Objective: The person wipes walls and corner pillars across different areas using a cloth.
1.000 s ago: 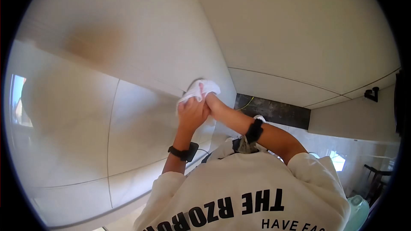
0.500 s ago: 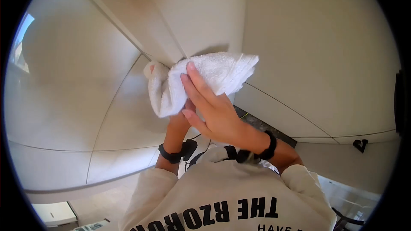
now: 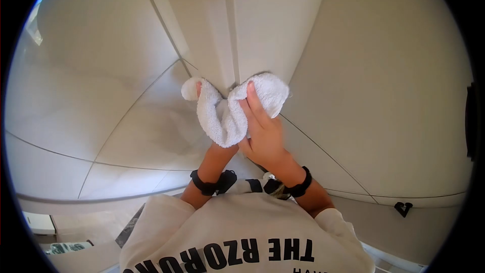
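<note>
A white terry towel [image 3: 214, 116] is bunched between both hands at the foot of a pale upright panel [image 3: 268, 25]. My left hand [image 3: 223, 152] is mostly hidden under the cloth. One of its fingertips shows at the towel's far left, with fabric around it. My right hand [image 3: 267, 139] grips the towel's right part, its fingers extended over the top and pressing into the folds. Along its far edge the towel meets the panel's base. Each wrist wears a black band.
Large pale tiles with dark joints [image 3: 121, 116] spread to the left, and a broad beige surface [image 3: 384, 71] to the right. A small black hook-like piece [image 3: 402, 209] sits at lower right. A white box-like object [image 3: 40, 224] is at lower left.
The towel has drawn in more compactly, its right end pulled left. My right hand has shifted slightly right and down, and my left arm has moved right. The camera view has turned.
</note>
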